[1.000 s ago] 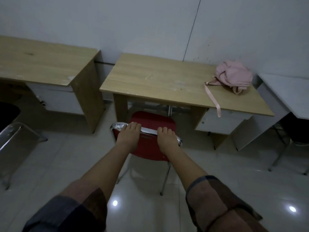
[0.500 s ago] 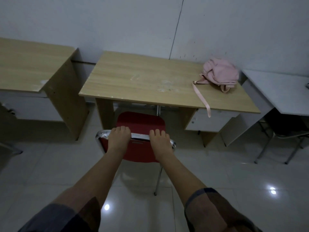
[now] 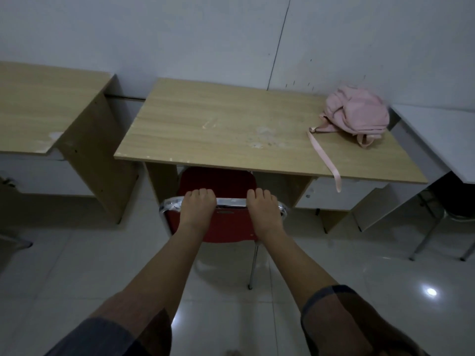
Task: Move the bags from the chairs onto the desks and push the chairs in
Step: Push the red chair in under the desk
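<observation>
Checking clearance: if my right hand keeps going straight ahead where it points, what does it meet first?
Probably the front edge of the wooden desk: the right hand points forward over the red chair; depth is unclear.

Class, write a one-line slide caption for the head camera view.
Both hands, left hand and right hand, grip the red chair at the wooden desk bearing a pink bag.

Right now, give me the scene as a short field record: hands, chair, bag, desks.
left hand: gripping the chrome top rail of the chair back
right hand: gripping the same rail, further right
red chair: front of seat under the desk edge, back and rear legs out on the floor
pink bag: on the middle desk, right rear corner, strap hanging over the front edge
middle desk: wood top, otherwise bare
left desk: wood, only partly in view
</observation>
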